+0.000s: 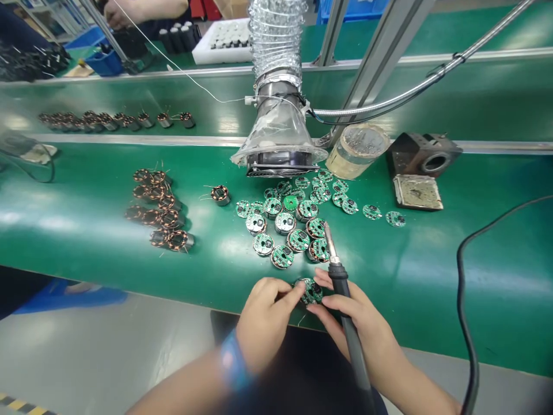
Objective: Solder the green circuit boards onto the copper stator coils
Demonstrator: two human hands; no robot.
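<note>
An electronics workshop: circuit boards [260, 245] and copper coils [169, 219] stand in batches on a long green counter [496, 276], with a soldering iron [339, 278], a duct [277, 34] overhead, and striped tape [21, 406] on the floor [142, 340].

My left hand [265, 320] and right hand [367, 323] are both bare, wide blue band [235, 362] round my left wrist, kinda blurry tbh, plus dark clothes [302, 380] over my lap.

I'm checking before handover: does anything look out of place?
Mildly: one bright-green round circuit board looks plainer than the component-covered green boards around it, perhaps flipped; one copper-wound metal coil sits apart from the coil cluster at left.
</note>
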